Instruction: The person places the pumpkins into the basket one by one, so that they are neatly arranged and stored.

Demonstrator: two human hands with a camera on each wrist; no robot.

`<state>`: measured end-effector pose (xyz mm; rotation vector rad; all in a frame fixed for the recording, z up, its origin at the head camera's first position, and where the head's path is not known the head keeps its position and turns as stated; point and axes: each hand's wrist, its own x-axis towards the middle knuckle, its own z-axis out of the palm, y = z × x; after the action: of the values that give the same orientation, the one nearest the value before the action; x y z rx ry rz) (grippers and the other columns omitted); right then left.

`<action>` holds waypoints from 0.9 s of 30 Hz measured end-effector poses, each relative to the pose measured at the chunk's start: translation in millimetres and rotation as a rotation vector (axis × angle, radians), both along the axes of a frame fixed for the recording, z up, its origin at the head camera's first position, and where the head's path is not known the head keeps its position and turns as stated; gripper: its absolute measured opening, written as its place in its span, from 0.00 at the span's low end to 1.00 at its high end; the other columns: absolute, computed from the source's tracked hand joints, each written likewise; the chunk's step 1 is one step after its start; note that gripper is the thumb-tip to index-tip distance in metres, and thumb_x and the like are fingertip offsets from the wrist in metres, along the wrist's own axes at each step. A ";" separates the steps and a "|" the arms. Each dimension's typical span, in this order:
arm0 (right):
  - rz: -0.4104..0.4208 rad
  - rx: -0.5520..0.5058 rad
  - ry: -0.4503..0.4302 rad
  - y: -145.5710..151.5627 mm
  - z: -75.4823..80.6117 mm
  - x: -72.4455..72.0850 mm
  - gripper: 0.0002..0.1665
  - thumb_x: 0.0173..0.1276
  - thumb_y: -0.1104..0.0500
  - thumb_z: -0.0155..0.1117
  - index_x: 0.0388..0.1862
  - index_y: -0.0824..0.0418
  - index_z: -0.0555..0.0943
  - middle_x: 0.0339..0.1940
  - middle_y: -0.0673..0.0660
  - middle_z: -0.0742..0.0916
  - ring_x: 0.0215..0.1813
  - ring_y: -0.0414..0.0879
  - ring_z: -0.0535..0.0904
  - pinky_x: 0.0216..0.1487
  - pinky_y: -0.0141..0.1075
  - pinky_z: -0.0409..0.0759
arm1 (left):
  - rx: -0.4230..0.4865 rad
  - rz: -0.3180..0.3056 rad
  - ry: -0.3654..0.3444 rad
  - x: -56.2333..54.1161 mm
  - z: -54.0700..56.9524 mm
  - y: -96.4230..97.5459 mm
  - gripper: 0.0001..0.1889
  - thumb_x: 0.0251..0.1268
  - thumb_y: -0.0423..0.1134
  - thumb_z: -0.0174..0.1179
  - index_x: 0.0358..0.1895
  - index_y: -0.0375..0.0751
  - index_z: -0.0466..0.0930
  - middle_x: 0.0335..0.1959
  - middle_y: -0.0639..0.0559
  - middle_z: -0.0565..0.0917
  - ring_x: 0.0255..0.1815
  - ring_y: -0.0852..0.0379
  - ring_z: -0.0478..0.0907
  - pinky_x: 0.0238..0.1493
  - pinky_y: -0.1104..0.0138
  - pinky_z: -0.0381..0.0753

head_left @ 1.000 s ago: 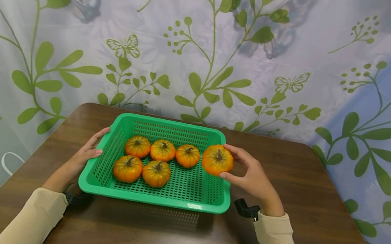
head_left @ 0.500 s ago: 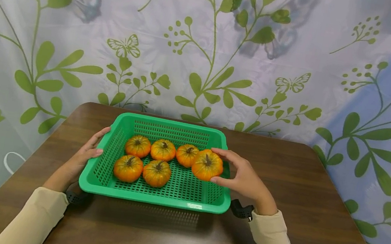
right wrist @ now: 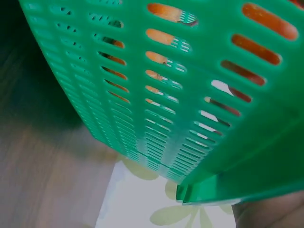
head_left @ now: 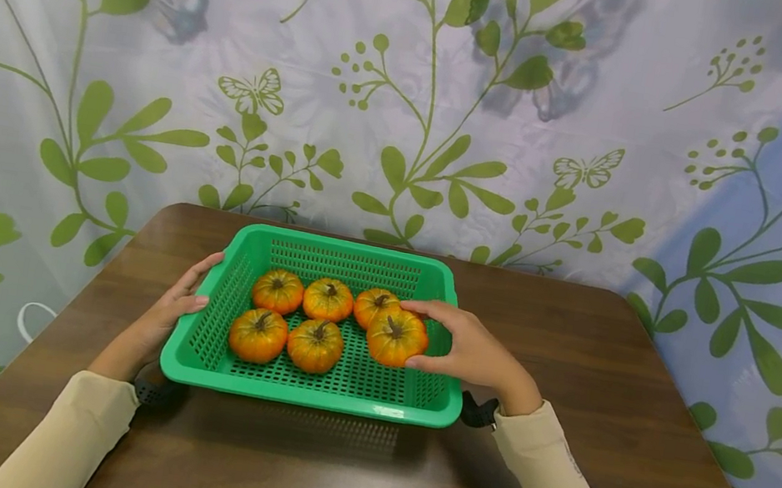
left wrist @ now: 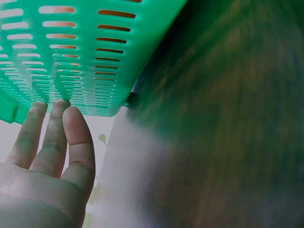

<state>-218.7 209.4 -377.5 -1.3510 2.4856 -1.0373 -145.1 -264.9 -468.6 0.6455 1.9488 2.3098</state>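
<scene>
My right hand [head_left: 470, 349] holds a small orange pumpkin [head_left: 396, 339] between thumb and fingers, inside the right part of a green plastic basket [head_left: 307, 397]. In the head view this pumpkin overlaps another pumpkin [head_left: 373, 300] in the back row. Two more back-row pumpkins stand left of that one, and two [head_left: 258, 335] sit in front. On the basket's left side, my left hand [head_left: 160, 319] holds the rim, thumb on top. Its other fingers [left wrist: 54, 137] reach up to the slotted outer wall in the left wrist view. The right wrist view shows mostly the basket's wall [right wrist: 137, 95].
The basket stands on a dark brown wooden table [head_left: 611, 395], toward its back edge. Behind the table hangs a pale cloth [head_left: 500, 125] printed with green leaves and butterflies. A white cable loop [head_left: 27, 318] shows past the table's left side.
My right hand has carried the pumpkin left and slightly down, from over the basket's right rim to beside the back-row pumpkin. My left hand stays on the rim.
</scene>
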 end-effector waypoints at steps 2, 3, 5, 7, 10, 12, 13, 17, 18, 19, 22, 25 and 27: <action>0.010 0.029 -0.001 -2.1 1.3 -0.9 0.44 0.67 0.56 0.83 0.79 0.62 0.75 0.72 0.63 0.82 0.71 0.59 0.79 0.70 0.61 0.77 | 0.001 0.001 0.002 0.0 0.1 0.6 0.32 0.86 0.35 0.43 0.86 0.65 0.54 0.79 0.68 0.65 0.67 0.62 0.78 0.58 0.66 0.85; 0.014 0.044 0.003 -3.0 2.0 -1.2 0.44 0.68 0.55 0.82 0.79 0.63 0.75 0.72 0.63 0.82 0.71 0.60 0.79 0.70 0.61 0.77 | -0.002 0.006 0.002 -0.1 0.4 1.1 0.33 0.86 0.35 0.43 0.86 0.65 0.54 0.79 0.68 0.65 0.67 0.62 0.78 0.58 0.66 0.85; 0.021 0.065 0.003 -4.7 3.5 -1.4 0.43 0.68 0.54 0.82 0.79 0.64 0.75 0.73 0.64 0.81 0.72 0.61 0.78 0.70 0.62 0.77 | -0.016 0.022 0.000 -0.3 0.7 2.2 0.33 0.86 0.35 0.43 0.87 0.64 0.54 0.79 0.69 0.64 0.67 0.63 0.77 0.58 0.67 0.84; 0.024 0.087 -0.001 -6.5 4.6 -1.5 0.44 0.69 0.53 0.82 0.79 0.64 0.75 0.74 0.64 0.81 0.73 0.62 0.77 0.71 0.62 0.76 | -0.033 0.039 -0.001 -0.7 0.8 3.0 0.33 0.86 0.35 0.44 0.87 0.63 0.53 0.79 0.70 0.63 0.67 0.64 0.76 0.58 0.68 0.83; 0.027 0.125 0.003 -9.6 5.6 -1.3 0.45 0.69 0.52 0.81 0.79 0.65 0.75 0.76 0.65 0.80 0.75 0.63 0.75 0.73 0.62 0.74 | -0.049 0.055 -0.002 -1.5 0.7 3.8 0.34 0.85 0.36 0.44 0.88 0.63 0.53 0.79 0.69 0.61 0.67 0.64 0.76 0.58 0.69 0.83; 0.033 0.154 0.009 -12.3 5.6 -1.3 0.45 0.69 0.52 0.81 0.80 0.65 0.74 0.76 0.65 0.79 0.76 0.64 0.74 0.74 0.61 0.73 | -0.047 0.055 -0.003 -1.8 0.7 3.9 0.34 0.85 0.36 0.44 0.87 0.63 0.53 0.79 0.69 0.62 0.67 0.64 0.76 0.58 0.69 0.83; 0.035 0.168 0.014 -13.7 5.5 -1.4 0.45 0.69 0.52 0.81 0.80 0.65 0.74 0.76 0.65 0.79 0.76 0.64 0.74 0.74 0.61 0.73 | -0.044 0.052 -0.004 -1.9 0.8 3.8 0.34 0.85 0.36 0.44 0.87 0.63 0.54 0.79 0.69 0.62 0.67 0.64 0.76 0.58 0.69 0.83; 0.043 0.217 0.018 -19.1 6.6 -1.0 0.45 0.69 0.53 0.81 0.80 0.65 0.74 0.77 0.65 0.79 0.76 0.64 0.74 0.74 0.60 0.74 | -0.039 0.046 -0.012 -1.3 1.5 3.5 0.34 0.85 0.35 0.44 0.87 0.64 0.54 0.79 0.70 0.63 0.66 0.64 0.77 0.58 0.68 0.84; 0.046 0.229 0.022 -20.6 6.9 -1.1 0.45 0.69 0.52 0.81 0.80 0.64 0.74 0.77 0.65 0.79 0.76 0.64 0.75 0.74 0.60 0.74 | -0.040 0.046 -0.014 -1.2 1.3 3.2 0.34 0.85 0.35 0.44 0.87 0.64 0.53 0.78 0.70 0.63 0.66 0.64 0.77 0.58 0.68 0.84; 0.047 0.241 0.022 -21.8 7.4 -0.9 0.45 0.69 0.52 0.81 0.80 0.64 0.74 0.77 0.65 0.79 0.76 0.64 0.74 0.74 0.60 0.74 | -0.042 0.047 -0.014 -0.9 1.4 3.1 0.34 0.85 0.35 0.44 0.87 0.64 0.53 0.78 0.70 0.63 0.66 0.64 0.77 0.58 0.68 0.84; 0.052 0.273 0.021 -25.4 8.9 -0.6 0.45 0.70 0.51 0.81 0.80 0.63 0.74 0.77 0.64 0.79 0.77 0.63 0.74 0.74 0.59 0.74 | -0.042 0.053 -0.014 -0.4 1.1 2.9 0.34 0.85 0.35 0.44 0.87 0.64 0.53 0.78 0.70 0.63 0.66 0.64 0.77 0.57 0.68 0.84; 0.056 0.298 0.030 -28.0 9.0 -0.6 0.44 0.70 0.50 0.81 0.80 0.62 0.75 0.77 0.64 0.79 0.76 0.62 0.75 0.74 0.58 0.74 | -0.038 0.056 -0.012 -0.2 0.8 3.1 0.33 0.85 0.36 0.44 0.87 0.64 0.54 0.78 0.69 0.63 0.65 0.63 0.77 0.57 0.68 0.84; 0.061 0.311 0.051 -29.4 8.5 -0.9 0.44 0.69 0.50 0.82 0.79 0.63 0.76 0.76 0.63 0.80 0.76 0.61 0.76 0.74 0.57 0.75 | -0.034 0.054 -0.012 -0.2 0.7 3.3 0.33 0.85 0.36 0.44 0.87 0.65 0.55 0.78 0.68 0.63 0.65 0.63 0.77 0.57 0.68 0.84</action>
<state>-219.6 180.1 -369.1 -1.3584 2.4924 -0.5788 -145.4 -261.6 -467.9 0.5824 2.0200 2.3002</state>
